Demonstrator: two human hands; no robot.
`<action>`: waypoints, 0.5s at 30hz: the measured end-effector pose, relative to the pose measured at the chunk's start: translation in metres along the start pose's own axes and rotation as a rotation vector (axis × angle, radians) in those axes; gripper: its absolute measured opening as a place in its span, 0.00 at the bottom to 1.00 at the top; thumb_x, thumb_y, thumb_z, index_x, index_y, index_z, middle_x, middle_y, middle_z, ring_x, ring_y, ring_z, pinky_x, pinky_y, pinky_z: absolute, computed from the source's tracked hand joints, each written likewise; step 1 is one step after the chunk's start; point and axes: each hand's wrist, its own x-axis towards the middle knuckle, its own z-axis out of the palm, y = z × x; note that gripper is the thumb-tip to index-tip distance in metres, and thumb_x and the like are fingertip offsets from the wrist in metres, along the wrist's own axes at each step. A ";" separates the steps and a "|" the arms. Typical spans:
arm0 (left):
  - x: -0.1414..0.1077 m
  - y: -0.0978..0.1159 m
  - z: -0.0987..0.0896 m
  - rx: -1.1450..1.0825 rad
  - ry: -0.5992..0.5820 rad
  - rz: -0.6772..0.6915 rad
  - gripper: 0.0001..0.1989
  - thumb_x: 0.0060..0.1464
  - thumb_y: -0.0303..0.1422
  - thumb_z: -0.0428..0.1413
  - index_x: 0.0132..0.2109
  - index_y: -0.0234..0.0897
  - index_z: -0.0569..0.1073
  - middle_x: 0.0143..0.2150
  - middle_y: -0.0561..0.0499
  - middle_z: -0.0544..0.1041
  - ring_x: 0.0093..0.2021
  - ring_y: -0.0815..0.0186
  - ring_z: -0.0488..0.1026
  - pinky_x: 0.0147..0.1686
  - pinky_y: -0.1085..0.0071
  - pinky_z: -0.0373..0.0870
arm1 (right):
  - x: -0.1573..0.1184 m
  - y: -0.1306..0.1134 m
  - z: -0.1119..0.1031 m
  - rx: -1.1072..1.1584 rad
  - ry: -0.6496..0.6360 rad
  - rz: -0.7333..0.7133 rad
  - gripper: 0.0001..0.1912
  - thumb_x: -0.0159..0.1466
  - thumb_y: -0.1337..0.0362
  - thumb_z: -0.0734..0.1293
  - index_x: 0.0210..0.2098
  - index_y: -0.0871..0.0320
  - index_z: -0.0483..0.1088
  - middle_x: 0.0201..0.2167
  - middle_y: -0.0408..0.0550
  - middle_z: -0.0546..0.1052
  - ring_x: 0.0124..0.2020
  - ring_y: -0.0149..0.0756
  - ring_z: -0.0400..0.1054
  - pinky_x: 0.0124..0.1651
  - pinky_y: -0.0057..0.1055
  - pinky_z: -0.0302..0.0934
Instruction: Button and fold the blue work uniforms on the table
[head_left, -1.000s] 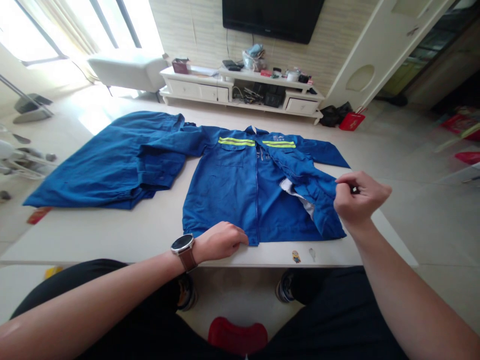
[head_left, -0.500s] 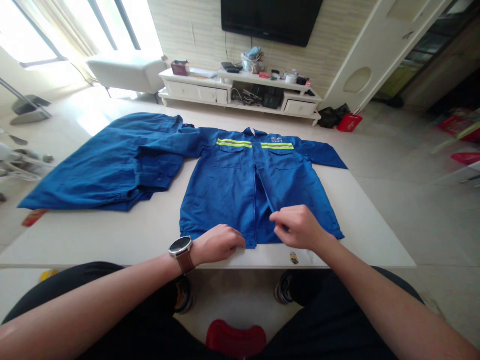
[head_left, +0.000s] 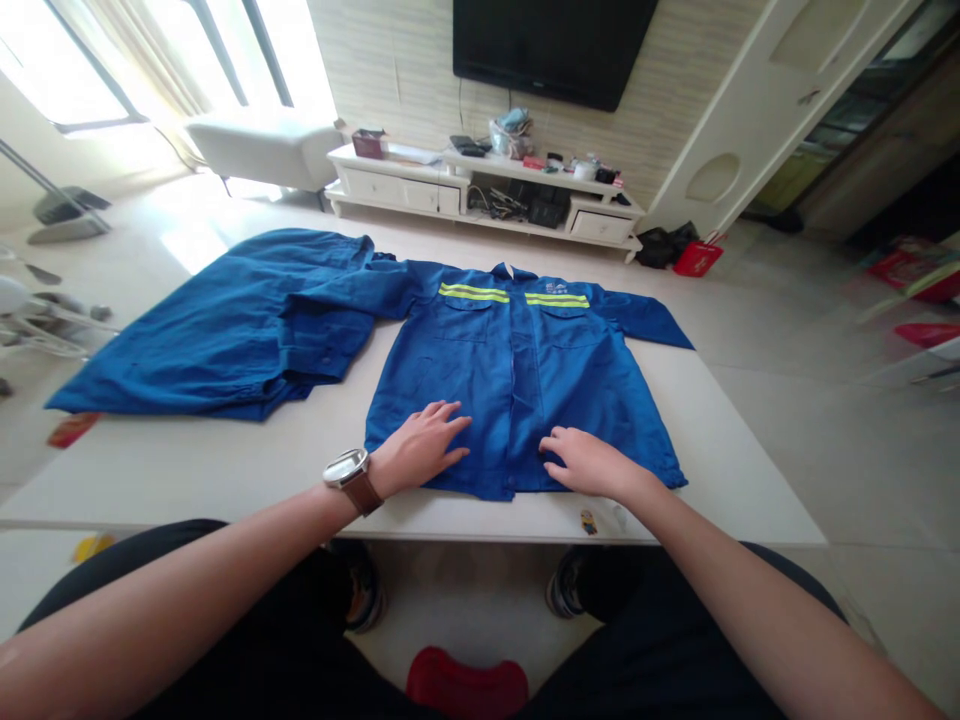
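Observation:
A blue work jacket [head_left: 480, 370] lies front up on the white table [head_left: 720, 450], collar away from me. Yellow reflective stripes cross its chest, and its front edges now lie close together. My left hand [head_left: 420, 445], with a watch on the wrist, rests spread on the jacket's lower left side. On the lower right side, near the front edge, is my right hand [head_left: 589, 460], fingers loosely bent and apart, gripping no cloth that I can see. Left of the jacket lies a second blue garment [head_left: 195, 330], its far end overlapping the jacket's left sleeve.
Beyond the table stand a white TV cabinet [head_left: 405, 190] with clutter on it and a pale bench [head_left: 262, 150]. A red bag [head_left: 697, 258] sits on the floor at right. A red stool [head_left: 469, 685] shows below, between my legs.
My right hand has let go of the jacket's front edge, which now lies flat over the opening. My left hand has moved up and left from the hem and spread its fingers.

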 end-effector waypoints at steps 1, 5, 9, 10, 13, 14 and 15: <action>0.000 -0.006 0.001 0.030 -0.022 -0.059 0.25 0.65 0.43 0.54 0.66 0.44 0.69 0.71 0.39 0.63 0.68 0.45 0.62 0.60 0.52 0.66 | 0.001 0.001 0.002 0.008 -0.020 -0.006 0.11 0.68 0.62 0.65 0.45 0.58 0.76 0.43 0.54 0.75 0.42 0.41 0.71 0.44 0.32 0.61; -0.001 -0.017 0.004 0.055 -0.145 -0.116 0.29 0.63 0.43 0.56 0.69 0.42 0.66 0.72 0.35 0.62 0.68 0.41 0.63 0.60 0.51 0.66 | 0.000 0.002 0.002 0.053 0.005 -0.010 0.12 0.67 0.62 0.65 0.43 0.57 0.79 0.40 0.53 0.77 0.41 0.41 0.73 0.44 0.31 0.61; 0.000 -0.012 -0.001 0.093 -0.192 -0.079 0.29 0.59 0.41 0.61 0.64 0.36 0.72 0.63 0.30 0.72 0.57 0.43 0.76 0.54 0.56 0.71 | -0.008 -0.004 0.004 0.117 0.013 -0.010 0.15 0.64 0.62 0.66 0.46 0.57 0.81 0.43 0.52 0.80 0.44 0.42 0.74 0.49 0.31 0.63; 0.000 -0.009 -0.002 0.106 -0.198 -0.069 0.28 0.57 0.41 0.62 0.62 0.35 0.74 0.60 0.29 0.74 0.53 0.44 0.78 0.52 0.57 0.72 | -0.012 -0.007 0.006 0.127 0.012 -0.005 0.16 0.64 0.62 0.66 0.47 0.57 0.82 0.43 0.52 0.80 0.45 0.42 0.74 0.50 0.32 0.63; -0.007 0.000 -0.009 0.131 -0.215 -0.027 0.22 0.54 0.40 0.65 0.53 0.34 0.80 0.48 0.32 0.81 0.47 0.45 0.80 0.47 0.58 0.74 | -0.028 -0.020 0.013 0.133 0.019 0.022 0.19 0.62 0.66 0.65 0.50 0.58 0.81 0.44 0.52 0.80 0.45 0.42 0.73 0.52 0.33 0.63; -0.011 0.003 -0.012 0.135 -0.224 -0.017 0.19 0.53 0.40 0.65 0.49 0.34 0.82 0.45 0.33 0.82 0.45 0.46 0.80 0.45 0.58 0.75 | -0.036 -0.026 0.017 0.130 0.021 0.030 0.20 0.61 0.67 0.65 0.50 0.57 0.81 0.43 0.52 0.80 0.45 0.42 0.72 0.52 0.33 0.63; -0.015 0.007 -0.016 0.133 -0.241 -0.011 0.17 0.52 0.41 0.65 0.45 0.35 0.83 0.42 0.34 0.83 0.43 0.46 0.81 0.43 0.59 0.75 | -0.044 -0.033 0.021 0.125 0.020 0.037 0.21 0.61 0.68 0.64 0.51 0.57 0.81 0.43 0.52 0.80 0.44 0.42 0.72 0.52 0.34 0.63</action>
